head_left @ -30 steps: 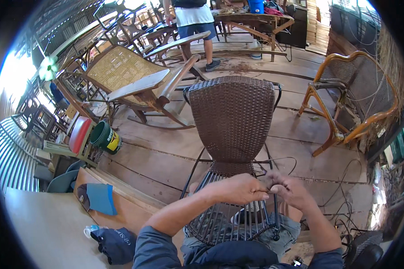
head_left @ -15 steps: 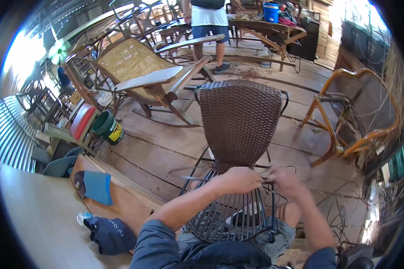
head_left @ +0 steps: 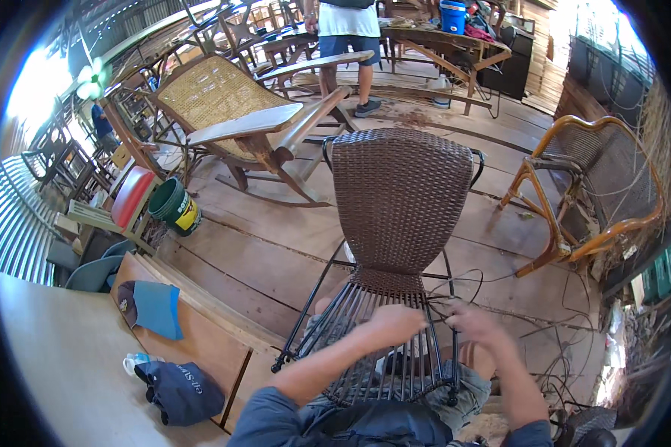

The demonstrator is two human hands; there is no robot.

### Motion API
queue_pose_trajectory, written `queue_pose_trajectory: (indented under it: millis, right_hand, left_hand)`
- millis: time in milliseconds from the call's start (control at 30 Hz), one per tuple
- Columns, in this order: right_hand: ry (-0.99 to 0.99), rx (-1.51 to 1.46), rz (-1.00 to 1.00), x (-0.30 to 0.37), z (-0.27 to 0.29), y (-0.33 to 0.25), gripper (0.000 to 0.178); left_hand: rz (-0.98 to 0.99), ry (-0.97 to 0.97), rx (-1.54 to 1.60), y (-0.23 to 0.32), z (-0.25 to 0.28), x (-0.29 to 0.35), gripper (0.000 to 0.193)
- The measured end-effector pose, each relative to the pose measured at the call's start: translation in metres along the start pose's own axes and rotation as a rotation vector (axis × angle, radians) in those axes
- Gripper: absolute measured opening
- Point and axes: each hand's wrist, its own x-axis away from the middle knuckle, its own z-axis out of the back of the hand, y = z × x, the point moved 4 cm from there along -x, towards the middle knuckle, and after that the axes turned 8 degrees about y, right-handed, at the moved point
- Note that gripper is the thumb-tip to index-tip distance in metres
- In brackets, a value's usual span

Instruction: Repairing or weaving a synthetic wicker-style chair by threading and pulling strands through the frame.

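Observation:
In front of me stands a chair with a dark brown woven back (head_left: 399, 194) and a black metal frame. Its seat is a fan of bare dark rods (head_left: 384, 357), with weaving only at the back edge. My left hand (head_left: 397, 325) is closed over the rods, right of the middle; what its fingers hold is hidden. At the right edge of the seat my right hand (head_left: 476, 325), slightly blurred, pinches a thin dark wicker strand (head_left: 479, 277). The strand loops out beside the chair frame, close to both hands.
Loose strands (head_left: 563, 350) tangle on the plank floor at right, below a rattan armchair (head_left: 529, 216). A wooden rocking chair (head_left: 276, 156) and green bucket (head_left: 175, 206) stand at left. A dark cloth bag (head_left: 185, 392) lies on the near-left bench. Another person (head_left: 349, 45) stands behind.
Both hands have lowered slightly toward me, and the left has drawn away from the right. The strand end that stuck out left of my left hand no longer shows there.

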Motion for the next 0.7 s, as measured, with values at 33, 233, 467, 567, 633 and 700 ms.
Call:
queue_pose_trajectory:
  millis: [33,233,467,567,633,700]
  right_hand:
    - [-0.004,0.0,-0.001,0.012,0.003,-0.01,0.027]
    - [0.586,0.104,0.045,0.107,0.168,0.064,0.025]
    - [0.752,0.847,0.178,0.083,0.184,0.122,0.036]
    - [0.236,0.053,0.164,0.01,0.068,-0.089,0.04]
    - [0.083,-0.191,0.171,0.015,0.046,-0.104,0.046]
    - [0.337,0.01,0.136,0.035,0.058,-0.079,0.047]
  left_hand:
    - [-0.052,0.076,0.086,0.02,0.015,0.0,0.031]
    - [0.29,-0.115,0.253,-0.049,0.165,0.07,0.03]
    - [0.215,-0.116,0.164,-0.033,0.133,0.021,0.031]
    - [-0.278,0.097,-0.16,0.027,0.067,-0.024,0.025]
    - [-0.288,0.071,-0.219,0.037,0.064,-0.037,0.024]
    - [-0.311,0.187,-0.231,0.05,0.07,-0.031,0.018]
